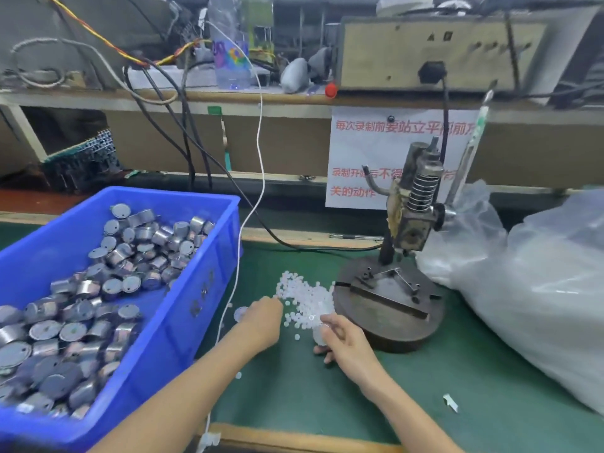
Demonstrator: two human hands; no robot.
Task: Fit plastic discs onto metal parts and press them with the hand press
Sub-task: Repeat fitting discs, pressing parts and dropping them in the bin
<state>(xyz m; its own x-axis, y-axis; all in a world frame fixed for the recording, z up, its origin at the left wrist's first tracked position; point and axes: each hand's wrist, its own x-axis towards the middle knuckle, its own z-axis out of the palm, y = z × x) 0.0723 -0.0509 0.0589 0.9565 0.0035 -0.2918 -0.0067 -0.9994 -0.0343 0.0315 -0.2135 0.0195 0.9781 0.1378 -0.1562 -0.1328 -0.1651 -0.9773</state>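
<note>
Lower centre, the right hand (346, 343) grips a metal part (318, 335), likely ready for fitting. The left hand (261, 322) touches the plastic discs (304, 297); I cannot tell whether it holds one.

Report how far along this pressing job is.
Done: no finished piece can be told apart. In hand: the right hand holds what looks like a metal part; the left hand reaches the white discs. Left: fitting a disc, pressing on the hand press, which holds nothing, then the blue bin of parts.
</note>
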